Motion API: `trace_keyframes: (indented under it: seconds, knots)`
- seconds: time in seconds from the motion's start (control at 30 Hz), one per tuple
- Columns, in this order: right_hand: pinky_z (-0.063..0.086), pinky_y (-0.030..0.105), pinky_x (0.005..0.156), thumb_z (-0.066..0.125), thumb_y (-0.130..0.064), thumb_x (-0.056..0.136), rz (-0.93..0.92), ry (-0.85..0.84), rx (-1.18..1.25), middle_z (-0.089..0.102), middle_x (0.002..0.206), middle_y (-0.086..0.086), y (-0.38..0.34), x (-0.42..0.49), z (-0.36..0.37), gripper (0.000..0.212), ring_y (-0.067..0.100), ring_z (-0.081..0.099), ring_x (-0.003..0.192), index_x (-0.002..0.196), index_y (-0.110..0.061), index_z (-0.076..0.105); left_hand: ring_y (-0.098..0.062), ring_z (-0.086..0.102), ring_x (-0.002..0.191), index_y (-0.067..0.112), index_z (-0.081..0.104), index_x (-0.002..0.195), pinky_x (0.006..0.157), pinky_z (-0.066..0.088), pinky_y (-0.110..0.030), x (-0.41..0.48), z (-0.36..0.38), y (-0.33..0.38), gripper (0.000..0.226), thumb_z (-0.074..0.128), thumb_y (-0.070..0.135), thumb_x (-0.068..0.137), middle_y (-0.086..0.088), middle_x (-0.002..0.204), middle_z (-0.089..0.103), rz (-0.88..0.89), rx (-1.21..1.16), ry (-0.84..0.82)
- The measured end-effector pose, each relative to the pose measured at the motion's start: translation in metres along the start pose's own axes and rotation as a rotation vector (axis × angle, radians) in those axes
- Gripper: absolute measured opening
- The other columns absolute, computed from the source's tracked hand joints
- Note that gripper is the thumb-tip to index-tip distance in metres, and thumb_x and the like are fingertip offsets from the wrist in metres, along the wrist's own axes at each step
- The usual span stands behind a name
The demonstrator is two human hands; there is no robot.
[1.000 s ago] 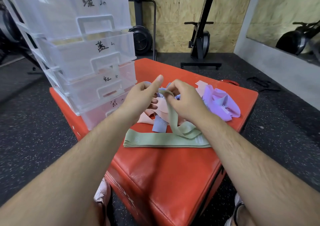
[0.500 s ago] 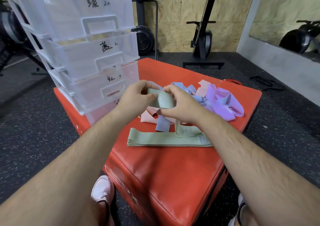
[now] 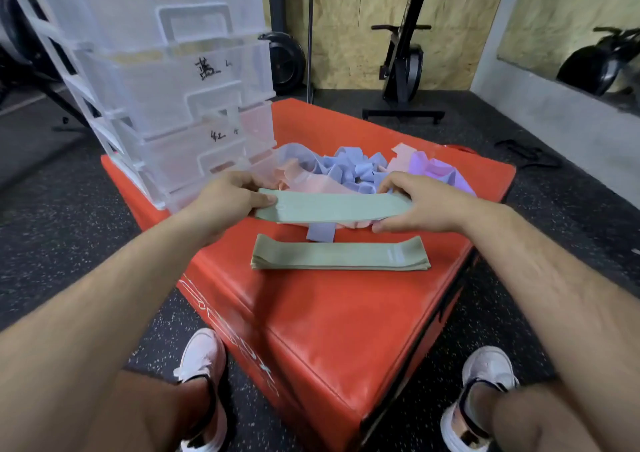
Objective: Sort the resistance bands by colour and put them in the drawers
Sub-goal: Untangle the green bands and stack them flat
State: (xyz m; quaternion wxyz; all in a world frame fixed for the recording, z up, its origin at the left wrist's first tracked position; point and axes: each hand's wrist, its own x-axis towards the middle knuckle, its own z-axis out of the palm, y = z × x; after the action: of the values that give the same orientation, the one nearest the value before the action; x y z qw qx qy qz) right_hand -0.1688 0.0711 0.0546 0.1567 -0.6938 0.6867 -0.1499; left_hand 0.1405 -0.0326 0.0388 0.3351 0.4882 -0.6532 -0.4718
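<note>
While both hands are up over the red padded box (image 3: 346, 316), one green band (image 3: 332, 209) is stretched flat between them, above the middle of the box top. Left hand (image 3: 225, 197): pinches the band's left end, thumb on top, fingers tucked underneath. Right hand (image 3: 415, 205): grips the right end, fingers curled over the far edge, thumb low at the near edge. The band is held level and roughly parallel to the box's near edge; I cannot tell whether it clears the loose pile beneath it. Nearer the front of the box top lies a neat stack of green bands (image 3: 339, 255), flat, aligned the same way, apart from the held one. Toward the back of the box top, a loose mixed heap: blue bands (image 3: 349, 171) in the centre, pink bands (image 3: 311, 184) on the left side, purple bands (image 3: 433, 171) on the right side. One blue end (image 3: 320, 233) pokes out toward the front from under the held band, stopping just short of the stack. On the box's left rear corner stands a clear plastic drawer unit (image 3: 166, 87), drawers stacked, each front carrying a handwritten mark too blurred to read. On the floor below the front of the box, two white shoes (image 3: 204, 358) (image 3: 485, 368), one at each side. Behind the box, against the board wall, a black exercise machine (image 3: 405, 63).
</note>
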Motion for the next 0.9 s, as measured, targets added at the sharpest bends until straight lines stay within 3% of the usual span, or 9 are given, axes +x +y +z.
trace_keyframes:
  seconds: [0.17, 0.23, 0.3, 0.4, 0.5, 0.6, 0.67, 0.77, 0.9]
  knots:
    - [0.045, 0.031, 0.077, 0.058, -0.093, 0.052, 0.084, -0.044, -0.019, 0.06, 0.098, -0.015, 0.019, -0.016, 0.008, 0.077, 0.009, 0.056, 0.088, 0.104, -0.037, 0.056, -0.016, 0.059, 0.067, 0.012, 0.07, 0.088, 0.057, 0.051, -0.015, -0.012, 0.005, -0.016, 0.014, 0.072, -0.002, 0.085, -0.005, 0.075, 0.064, -0.029, 0.077, -0.018]
    - [0.042, 0.03, 0.081, 0.054, -0.085, 0.071, 0.098, -0.037, -0.003, 0.058, 0.101, -0.016, 0.024, -0.019, 0.015, 0.061, 0.007, 0.056, 0.091, 0.108, -0.037, 0.053, -0.016, 0.057, 0.066, 0.011, 0.071, 0.092, 0.053, 0.048, -0.012, -0.014, 0.007, -0.021, 0.013, 0.072, 0.0, 0.086, -0.003, 0.072, 0.062, -0.031, 0.13, -0.012]
    - [0.04, 0.026, 0.076, 0.056, -0.058, 0.092, 0.11, -0.048, 0.019, 0.056, 0.099, -0.015, 0.026, -0.019, 0.022, 0.035, 0.006, 0.054, 0.087, 0.114, -0.032, 0.05, -0.013, 0.055, 0.066, 0.012, 0.073, 0.095, 0.053, 0.045, -0.013, -0.016, 0.011, -0.027, 0.012, 0.075, 0.005, 0.085, 0.0, 0.073, 0.061, -0.012, 0.239, 0.003]
    - [0.041, 0.024, 0.07, 0.057, -0.025, 0.094, 0.121, -0.087, 0.024, 0.054, 0.094, -0.011, 0.026, -0.015, 0.028, 0.021, 0.014, 0.055, 0.084, 0.113, -0.028, 0.049, -0.011, 0.054, 0.074, 0.02, 0.074, 0.095, 0.059, 0.038, -0.016, -0.016, 0.016, -0.033, 0.012, 0.075, 0.015, 0.084, 0.004, 0.083, 0.062, 0.081, 0.533, 0.038]
    - [0.047, 0.033, 0.085, 0.054, -0.023, 0.093, 0.153, -0.145, -0.068, 0.062, 0.106, -0.003, 0.028, -0.01, 0.034, 0.019, 0.02, 0.059, 0.099, 0.111, -0.026, 0.053, -0.013, 0.056, 0.087, 0.02, 0.073, 0.097, 0.067, 0.038, -0.023, -0.014, 0.02, -0.039, 0.011, 0.071, 0.016, 0.086, 0.005, 0.094, 0.064, 0.115, 0.679, 0.006]
    - [0.05, 0.037, 0.091, 0.055, -0.025, 0.092, 0.171, -0.199, -0.154, 0.065, 0.111, 0.0, 0.038, -0.007, 0.045, 0.014, 0.021, 0.062, 0.103, 0.106, -0.026, 0.056, -0.017, 0.059, 0.087, 0.015, 0.073, 0.099, 0.072, 0.038, -0.024, -0.011, 0.023, -0.05, 0.014, 0.069, 0.013, 0.086, 0.0, 0.097, 0.066, 0.127, 0.766, -0.043]
    - [0.048, 0.037, 0.095, 0.06, -0.03, 0.09, 0.154, -0.199, -0.192, 0.06, 0.118, 0.0, 0.043, -0.008, 0.049, 0.017, 0.02, 0.059, 0.107, 0.107, -0.027, 0.056, -0.023, 0.059, 0.097, 0.013, 0.074, 0.103, 0.078, 0.041, -0.027, -0.008, 0.022, -0.058, 0.018, 0.068, 0.011, 0.086, -0.006, 0.103, 0.064, 0.175, 0.853, -0.067]
    - [0.04, 0.038, 0.1, 0.064, -0.04, 0.09, 0.113, -0.161, -0.283, 0.047, 0.12, -0.001, 0.048, -0.012, 0.049, 0.032, 0.024, 0.045, 0.116, 0.118, -0.029, 0.055, -0.029, 0.051, 0.113, 0.019, 0.069, 0.113, 0.101, 0.041, -0.038, -0.004, 0.019, -0.067, 0.026, 0.068, 0.015, 0.088, -0.008, 0.115, 0.054, 0.202, 0.954, -0.073]
    - [0.044, 0.036, 0.097, 0.063, -0.04, 0.094, 0.11, -0.12, -0.224, 0.056, 0.123, 0.002, 0.053, -0.017, 0.049, 0.032, 0.023, 0.055, 0.113, 0.12, -0.023, 0.06, -0.025, 0.057, 0.105, 0.016, 0.07, 0.105, 0.083, 0.038, -0.028, -0.002, 0.018, -0.07, 0.016, 0.064, 0.011, 0.091, -0.004, 0.107, 0.062, 0.213, 0.925, -0.128]
